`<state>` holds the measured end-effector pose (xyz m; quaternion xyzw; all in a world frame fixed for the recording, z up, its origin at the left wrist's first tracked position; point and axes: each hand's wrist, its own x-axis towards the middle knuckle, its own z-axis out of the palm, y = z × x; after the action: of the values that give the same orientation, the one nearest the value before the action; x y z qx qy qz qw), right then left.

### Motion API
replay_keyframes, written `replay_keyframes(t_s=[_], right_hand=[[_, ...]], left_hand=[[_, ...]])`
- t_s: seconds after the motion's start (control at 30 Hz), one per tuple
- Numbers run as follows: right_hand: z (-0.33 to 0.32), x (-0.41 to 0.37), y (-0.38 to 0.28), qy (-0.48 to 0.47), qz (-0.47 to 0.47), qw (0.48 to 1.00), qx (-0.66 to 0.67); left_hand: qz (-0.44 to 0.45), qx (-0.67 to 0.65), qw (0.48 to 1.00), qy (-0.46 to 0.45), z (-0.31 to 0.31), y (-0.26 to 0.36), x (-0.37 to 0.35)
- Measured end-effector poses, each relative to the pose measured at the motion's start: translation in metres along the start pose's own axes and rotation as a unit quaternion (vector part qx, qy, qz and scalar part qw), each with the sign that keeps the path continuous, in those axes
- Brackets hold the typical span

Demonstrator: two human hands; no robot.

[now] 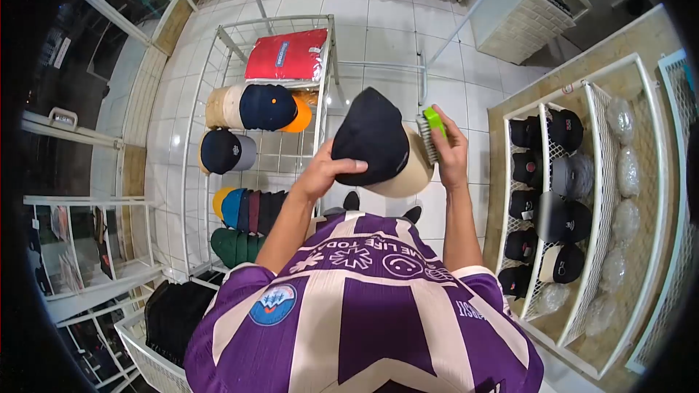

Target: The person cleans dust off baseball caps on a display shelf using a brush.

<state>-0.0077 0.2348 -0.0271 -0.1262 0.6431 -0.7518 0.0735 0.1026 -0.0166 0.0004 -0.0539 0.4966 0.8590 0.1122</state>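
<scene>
Black with a beige brim, the cap (369, 136) is gripped by the left hand (325, 172) above the shirt (364, 298); the right hand (450, 147), raised, clasps a green brush (431, 136) beside the brim. Leftward, a wire rack (271, 147) bears more caps; rightward, shelves (564, 204) hold others.

At the bottom centre of the frame, the person is wearing a short-sleeved jersey (309, 320) showing broad purple and cream stripes, white lettering, flower-like shapes, a smiley and a round blue badge (273, 305); dark shoes (352, 201) are showing above its collar.
</scene>
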Motion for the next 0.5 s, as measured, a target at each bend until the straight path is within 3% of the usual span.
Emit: replay_keyframes(t_s=[0.03,0.07,0.13,0.2,0.27,0.33,0.37,0.4,0.43,0.47,0.5], right_hand=[[-0.002,-0.008,-0.003,-0.020,0.036,0.996,0.080],[-0.003,-0.010,0.001,-0.022,0.033,0.996,0.080],[-0.007,-0.016,0.017,-0.064,0.128,0.977,0.159],[-0.010,-0.017,0.016,-0.062,0.134,0.976,0.161],[-0.013,-0.021,0.001,-0.048,0.062,0.996,0.041],[-0.013,-0.020,-0.010,-0.043,0.041,0.998,0.008],[-0.012,-0.018,-0.013,-0.053,0.013,0.997,-0.054],[-0.009,-0.017,-0.018,-0.063,-0.014,0.991,-0.115],[-0.004,-0.018,-0.024,-0.044,-0.055,0.963,-0.260],[0.004,-0.018,-0.031,-0.046,-0.059,0.963,-0.260],[0.017,-0.023,-0.043,-0.004,-0.139,0.928,-0.345]], left_hand=[[0.002,-0.003,1.000,0.000,-0.003,-0.003,0.000],[0.006,-0.002,1.000,-0.004,-0.006,-0.005,0.004],[0.029,0.022,0.999,-0.018,-0.003,-0.008,0.005],[0.053,0.044,0.997,-0.032,-0.004,-0.006,0.007],[0.014,0.097,0.993,-0.064,-0.011,0.000,0.003],[0.024,0.095,0.994,-0.052,0.001,0.008,0.003],[0.007,0.115,0.993,-0.004,0.007,0.006,0.007],[-0.009,0.135,0.990,0.045,0.013,0.005,0.010],[0.011,0.132,0.990,0.046,0.020,0.006,0.011],[0.015,0.133,0.990,0.047,0.021,0.006,0.013],[0.020,0.124,0.992,0.030,0.022,0.004,0.015]])
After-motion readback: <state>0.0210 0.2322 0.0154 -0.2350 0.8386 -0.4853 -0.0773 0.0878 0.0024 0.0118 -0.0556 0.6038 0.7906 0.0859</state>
